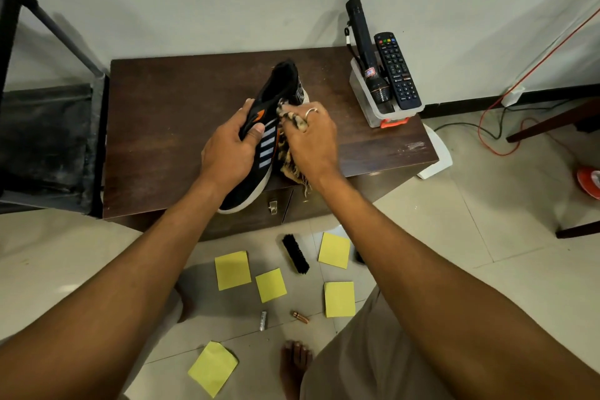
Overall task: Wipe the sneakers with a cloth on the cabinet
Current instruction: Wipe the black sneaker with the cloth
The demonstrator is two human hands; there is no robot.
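Note:
A black sneaker (pixel 276 88) with pale stripes, an orange mark and a white sole lies tilted on the dark wooden cabinet (pixel 168 127). My left hand (pixel 227 149) grips its side, thumb curled over the upper. My right hand (pixel 311 140), a ring on one finger, holds a bunched yellow-and-black patterned cloth (pixel 290 120) pressed against the shoe's right side. Frayed cloth ends hang over the cabinet's front edge. A second sneaker is not in view.
A clear box (pixel 373 107) with a black torch (pixel 363 42) and a remote (pixel 397 71) stands at the cabinet's back right. On the floor lie a shoe brush (pixel 295 253), several yellow notes (pixel 232 269) and two batteries (pixel 263 320). A dark rack (pixel 45 140) stands left; cables (pixel 493 130) run right.

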